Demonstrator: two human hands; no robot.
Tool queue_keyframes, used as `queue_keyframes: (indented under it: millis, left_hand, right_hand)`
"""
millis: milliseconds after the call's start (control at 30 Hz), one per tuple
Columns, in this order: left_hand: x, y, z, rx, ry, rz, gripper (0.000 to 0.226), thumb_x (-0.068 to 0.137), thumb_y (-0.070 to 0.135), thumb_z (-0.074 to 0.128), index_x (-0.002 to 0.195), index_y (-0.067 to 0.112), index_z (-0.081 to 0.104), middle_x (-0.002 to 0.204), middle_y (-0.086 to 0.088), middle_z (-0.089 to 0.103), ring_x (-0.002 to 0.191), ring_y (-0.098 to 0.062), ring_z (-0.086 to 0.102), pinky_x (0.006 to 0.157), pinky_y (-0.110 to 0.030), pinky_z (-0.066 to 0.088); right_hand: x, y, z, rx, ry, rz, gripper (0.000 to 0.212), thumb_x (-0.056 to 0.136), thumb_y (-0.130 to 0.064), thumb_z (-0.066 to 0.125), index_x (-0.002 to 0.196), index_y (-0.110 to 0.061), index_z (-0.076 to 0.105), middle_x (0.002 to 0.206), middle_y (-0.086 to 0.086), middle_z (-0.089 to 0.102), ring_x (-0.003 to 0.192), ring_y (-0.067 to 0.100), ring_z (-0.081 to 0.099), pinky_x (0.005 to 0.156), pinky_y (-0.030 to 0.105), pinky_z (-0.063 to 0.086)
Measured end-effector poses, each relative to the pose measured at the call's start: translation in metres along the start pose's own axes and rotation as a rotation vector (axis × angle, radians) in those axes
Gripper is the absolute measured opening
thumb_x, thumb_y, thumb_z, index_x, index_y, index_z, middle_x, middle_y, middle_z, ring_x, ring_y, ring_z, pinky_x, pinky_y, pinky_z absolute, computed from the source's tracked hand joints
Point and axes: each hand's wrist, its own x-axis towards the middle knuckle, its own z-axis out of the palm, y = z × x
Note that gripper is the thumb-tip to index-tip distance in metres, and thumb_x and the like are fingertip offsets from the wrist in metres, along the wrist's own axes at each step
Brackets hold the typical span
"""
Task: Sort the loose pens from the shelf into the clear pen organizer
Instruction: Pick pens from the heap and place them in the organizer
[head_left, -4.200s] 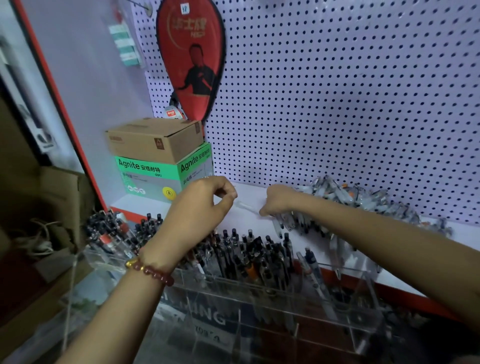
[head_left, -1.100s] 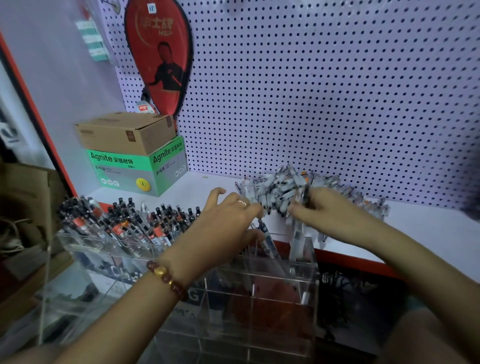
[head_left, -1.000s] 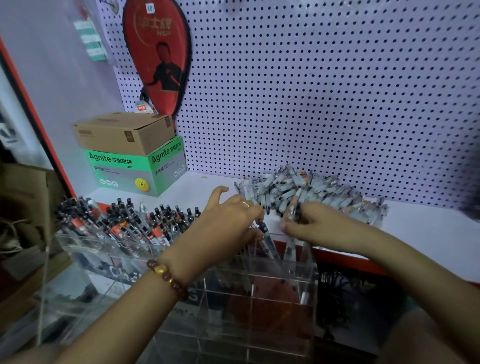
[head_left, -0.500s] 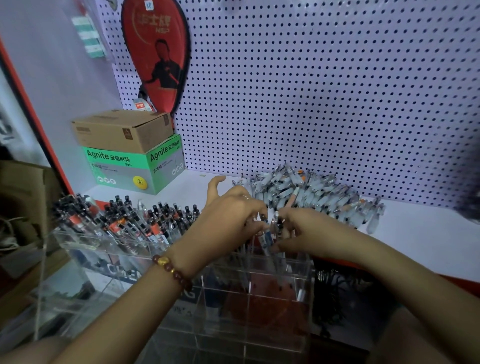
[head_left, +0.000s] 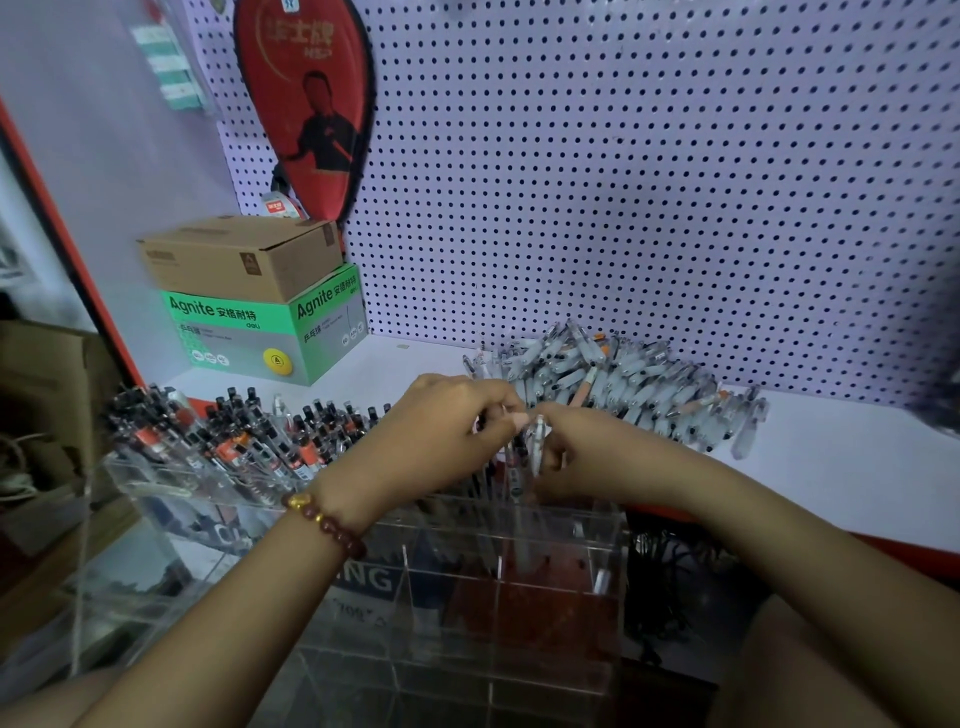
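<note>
Left hand (head_left: 441, 436) and right hand (head_left: 587, 452), fingers curled, together pinch a clear pen (head_left: 536, 441) over the clear pen organizer (head_left: 550, 597) at the shelf's (head_left: 857, 478) front edge; loose pens (head_left: 623, 384) lie heaped toward its back edge

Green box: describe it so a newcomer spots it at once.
Below the pale pegboard runs a white shelf; two boxes are stacked at its left end. The green box is the lower one, printed Agnite with a yellow ball, under a plain brown carton.
</note>
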Motion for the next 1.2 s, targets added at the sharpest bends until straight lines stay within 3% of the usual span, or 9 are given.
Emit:
queue_keyframes:
  millis: [133, 233, 367, 500, 633, 867, 1200]
  left_hand:
    - [-0.002, 0.002, -0.006, -0.034, -0.047, -0.021, 0.041, 0.076, 0.066, 0.057, 0.101, 0.033, 0.061, 0.08, 0.017, 0.062, 0.079, 0.001, 0.056, 0.078, -0.022, 0.031]
    - [-0.002, -0.002, -0.005, 0.05, -0.062, -0.02, 0.037, 0.073, 0.047, 0.076, 0.104, 0.037, 0.059, 0.079, 0.021, 0.062, 0.078, 0.001, 0.055, 0.085, -0.026, 0.032]
    - [-0.002, -0.003, -0.003, 0.038, -0.052, -0.024, 0.028, 0.079, 0.048, 0.071, 0.099, 0.04, 0.054, 0.078, 0.021, 0.065, 0.071, 0.014, 0.045, 0.098, -0.027, 0.026]
    - [-0.001, -0.003, -0.001, 0.056, -0.045, -0.046, 0.024, 0.082, 0.036, 0.071, 0.098, 0.038, 0.053, 0.079, 0.019, 0.064, 0.076, 0.01, 0.049, 0.112, -0.031, 0.016]
    - [-0.001, 0.0, -0.003, 0.049, -0.005, -0.037, 0.028, 0.08, 0.035, 0.074, 0.097, 0.038, 0.052, 0.077, 0.018, 0.063, 0.082, 0.005, 0.052, 0.113, -0.029, 0.015]
    - [-0.002, 0.008, -0.002, 0.005, -0.024, 0.023, 0.043, 0.079, 0.023, 0.071, 0.111, 0.038, 0.045, 0.075, 0.013, 0.058, 0.078, 0.006, 0.05, 0.105, -0.018, 0.016]
    - [-0.004, -0.004, -0.007, 0.117, -0.085, -0.047, 0.049, 0.076, 0.035, 0.075, 0.114, 0.041, 0.045, 0.081, 0.018, 0.053, 0.084, 0.005, 0.045, 0.113, -0.034, 0.013]
  right_hand:
    - [0.004, -0.002, 0.004, 0.065, -0.017, -0.006, 0.042, 0.089, -0.023, 0.063, 0.125, -0.016, 0.042, 0.085, 0.0, 0.057, 0.066, 0.007, 0.05, 0.057, 0.024, 0.042]
    - [0.005, 0.0, 0.003, 0.14, -0.026, -0.017, 0.042, 0.087, -0.023, 0.065, 0.125, -0.017, 0.047, 0.079, -0.001, 0.06, 0.062, 0.008, 0.052, 0.056, 0.023, 0.043]
    - [0.005, 0.005, 0.0, 0.186, -0.016, -0.014, 0.046, 0.085, -0.017, 0.068, 0.126, -0.019, 0.047, 0.08, 0.0, 0.063, 0.065, 0.01, 0.055, 0.063, 0.032, 0.046]
    - [0.004, 0.005, 0.001, 0.218, 0.003, -0.041, 0.052, 0.083, -0.018, 0.07, 0.129, -0.02, 0.044, 0.075, -0.002, 0.061, 0.064, 0.011, 0.055, 0.065, 0.035, 0.046]
    - [0.002, 0.005, 0.004, 0.219, 0.066, -0.061, 0.053, 0.083, -0.018, 0.07, 0.13, -0.023, 0.045, 0.069, -0.008, 0.056, 0.061, 0.007, 0.052, 0.065, 0.033, 0.046]
    - [-0.002, 0.003, 0.005, 0.091, 0.03, -0.05, 0.033, 0.085, -0.016, 0.065, 0.115, -0.021, 0.05, 0.072, -0.008, 0.054, 0.058, 0.004, 0.049, 0.057, 0.024, 0.043]
    - [0.0, 0.0, 0.006, 0.03, 0.032, -0.002, 0.039, 0.084, -0.02, 0.068, 0.118, -0.019, 0.049, 0.086, -0.001, 0.063, 0.074, 0.014, 0.061, 0.069, 0.035, 0.052]
